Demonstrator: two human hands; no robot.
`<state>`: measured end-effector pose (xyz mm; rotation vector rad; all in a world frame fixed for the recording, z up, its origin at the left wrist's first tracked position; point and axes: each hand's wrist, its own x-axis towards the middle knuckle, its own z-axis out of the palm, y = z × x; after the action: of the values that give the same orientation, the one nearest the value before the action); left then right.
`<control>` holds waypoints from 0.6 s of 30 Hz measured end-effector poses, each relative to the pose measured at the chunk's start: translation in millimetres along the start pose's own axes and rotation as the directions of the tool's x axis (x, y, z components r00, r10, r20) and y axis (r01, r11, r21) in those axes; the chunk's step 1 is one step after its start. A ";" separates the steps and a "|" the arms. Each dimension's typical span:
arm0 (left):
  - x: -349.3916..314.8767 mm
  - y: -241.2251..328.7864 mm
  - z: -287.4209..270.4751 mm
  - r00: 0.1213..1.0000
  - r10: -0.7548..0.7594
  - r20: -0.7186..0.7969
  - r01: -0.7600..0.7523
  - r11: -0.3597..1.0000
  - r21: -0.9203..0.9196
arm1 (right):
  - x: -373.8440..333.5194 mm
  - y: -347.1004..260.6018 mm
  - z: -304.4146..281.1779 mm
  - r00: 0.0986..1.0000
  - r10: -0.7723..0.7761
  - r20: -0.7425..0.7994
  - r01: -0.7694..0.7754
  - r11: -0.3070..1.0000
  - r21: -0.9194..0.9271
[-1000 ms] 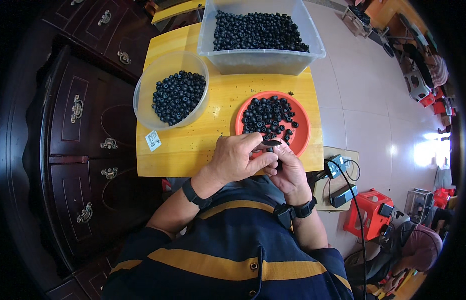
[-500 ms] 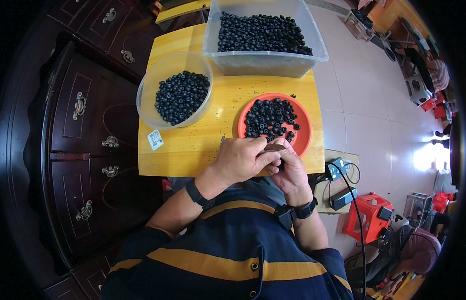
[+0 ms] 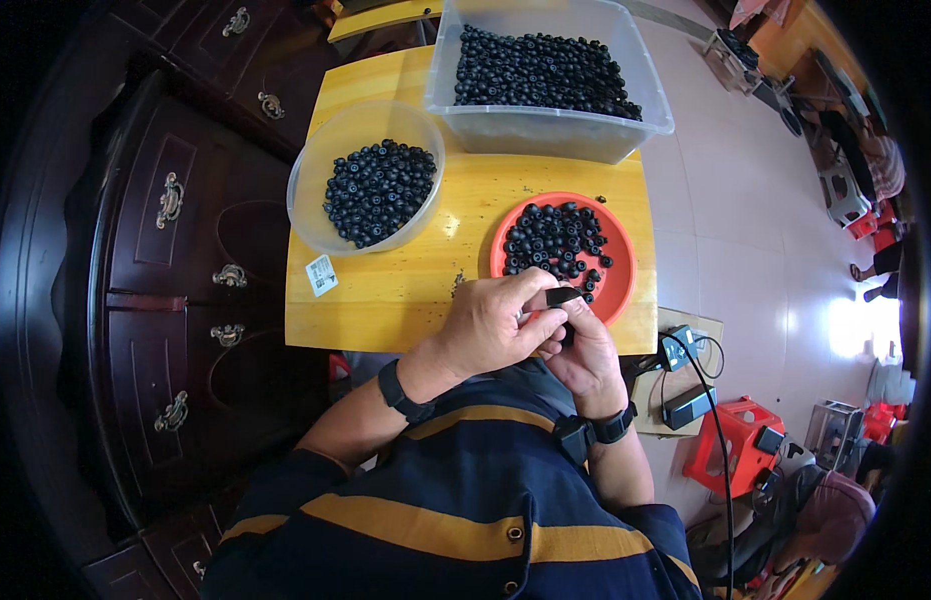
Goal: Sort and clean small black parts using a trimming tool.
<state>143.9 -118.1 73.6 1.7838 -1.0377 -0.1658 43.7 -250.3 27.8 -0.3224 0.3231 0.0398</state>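
My left hand (image 3: 493, 318) is closed around a short dark blade (image 3: 562, 296), which points right toward my other thumb. Close against it, my right hand (image 3: 591, 352) is closed too, fingers curled. Something black shows between the two hands, too covered to name. Both are over the near edge of a red round plate (image 3: 623, 270). On that plate lie loose small black round parts (image 3: 550, 232), some showing a ring-shaped opening. A clear round tub (image 3: 303, 205) of similar parts stands to the left. At the back is a large clear bin (image 3: 545, 135) holding many more.
Everything stands on a yellow wooden table (image 3: 385, 300), with a white label (image 3: 322, 275) near its left edge. Dark cabinets (image 3: 135, 260) line the left. At right are a power adapter (image 3: 688, 402), cables and a red stool (image 3: 730, 445). Other people sit farther right.
The view has shifted slightly, so the table and containers sit a little farther right. The blade between my hands has tilted and now shows darker. Both hands keep their hold.
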 end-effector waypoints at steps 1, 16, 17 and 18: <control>-1.1 -0.8 -0.1 1.000 -0.001 -0.004 0.001 1.000 0.005 | 0.0 0.9 -1.4 1.000 0.003 -0.006 -0.003 1.000 -0.007; 5.7 -11.9 -84.9 0.920 -0.072 -0.385 0.152 0.972 0.181 | 7.0 -8.1 5.1 0.998 0.014 0.056 -0.031 0.950 0.312; 1.7 -7.1 -70.4 0.958 -0.082 -0.275 0.120 0.985 0.124 | 6.9 -7.5 6.8 0.999 -0.003 0.034 -0.008 0.954 0.299; -5.2 -6.2 -53.6 0.979 -0.079 -0.186 0.086 0.996 0.031 | 8.0 -6.0 5.7 0.999 0.000 0.035 -0.010 0.955 0.297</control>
<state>173.2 -76.4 91.9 1.8405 -0.8397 -0.0301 53.6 -254.3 32.1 -0.0220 0.2901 0.0014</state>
